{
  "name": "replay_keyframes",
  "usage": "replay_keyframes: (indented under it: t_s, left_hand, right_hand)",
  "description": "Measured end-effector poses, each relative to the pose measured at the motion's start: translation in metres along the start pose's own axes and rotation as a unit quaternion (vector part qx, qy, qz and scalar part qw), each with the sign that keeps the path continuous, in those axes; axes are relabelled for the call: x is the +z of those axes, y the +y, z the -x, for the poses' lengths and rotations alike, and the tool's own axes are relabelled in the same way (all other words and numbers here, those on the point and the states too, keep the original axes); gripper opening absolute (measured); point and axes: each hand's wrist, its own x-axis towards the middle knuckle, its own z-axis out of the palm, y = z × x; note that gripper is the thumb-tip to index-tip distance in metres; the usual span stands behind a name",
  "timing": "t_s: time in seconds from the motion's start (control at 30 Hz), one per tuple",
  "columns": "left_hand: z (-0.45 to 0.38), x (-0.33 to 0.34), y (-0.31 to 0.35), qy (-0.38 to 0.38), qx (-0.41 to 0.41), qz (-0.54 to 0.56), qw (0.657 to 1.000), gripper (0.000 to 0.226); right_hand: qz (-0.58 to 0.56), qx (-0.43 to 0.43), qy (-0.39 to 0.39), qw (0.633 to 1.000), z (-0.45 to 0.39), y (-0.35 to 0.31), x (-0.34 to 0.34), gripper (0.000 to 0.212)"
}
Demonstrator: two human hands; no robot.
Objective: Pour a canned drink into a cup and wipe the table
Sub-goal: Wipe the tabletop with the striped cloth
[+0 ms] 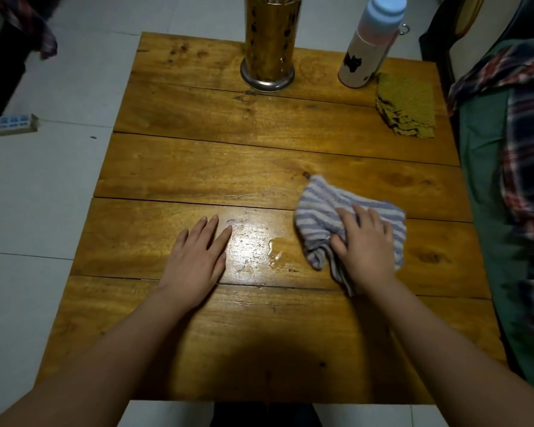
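A wooden plank table point(259, 167) is seen from above, with two bare forearms reaching onto it; a blue-and-white striped cloth point(327, 217) is pressed to the near right part of the tabletop, bunched under the right hand point(366, 245), whose fingers are curled over it in a grasp; the left hand point(198, 255) is laid flat on the wood beside it, fingers straight and holding nothing. Between the two hands a small puddle of clear liquid point(275, 252) can be made out, just left of the cloth, on a shiny, damp-looking patch of board.

No can and no cup are visible, so the pouring cannot be confirmed from this view; it is judged to be finished, and the wiping under way, with the puddle not yet mopped up.

At the far edge a perforated metal utensil holder point(270, 44), a pale flask with a blue cap point(372, 41) and a folded olive cloth point(407, 107) are standing or lying, well apart from the hands.
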Motion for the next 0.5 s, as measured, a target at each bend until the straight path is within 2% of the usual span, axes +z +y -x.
replay_keyframes:
  t_s: [0.07,0.13,0.23,0.37,0.43,0.5]
  left_hand:
    - [0.001,0.002,-0.002,0.005,0.008,-0.004,1.000,0.050]
    - [0.002,0.002,-0.003,0.012,0.013,-0.007,1.000,0.047]
    - [0.005,-0.001,-0.004,0.004,0.017,-0.014,1.000,0.051]
    - [0.008,0.002,-0.005,0.016,0.015,-0.012,1.000,0.046]
    - [0.008,0.004,-0.004,0.027,0.009,-0.005,1.000,0.048]
    - [0.008,0.004,-0.004,0.032,0.004,-0.008,0.999,0.049]
  right_hand:
    - [-0.017,0.050,0.006,0.999,-0.002,0.002,0.000,0.050]
    - [-0.019,0.051,0.003,0.999,0.000,-0.010,0.002,0.048]
    - [-0.027,-0.001,-0.006,1.000,0.009,-0.038,0.005,0.048]
    - [-0.040,-0.120,-0.032,0.991,0.035,-0.071,0.009,0.051]
    - [-0.023,-0.139,-0.049,0.989,0.039,-0.068,0.009,0.054]
    - [-0.021,-0.112,-0.035,0.993,0.031,-0.051,0.007,0.054]
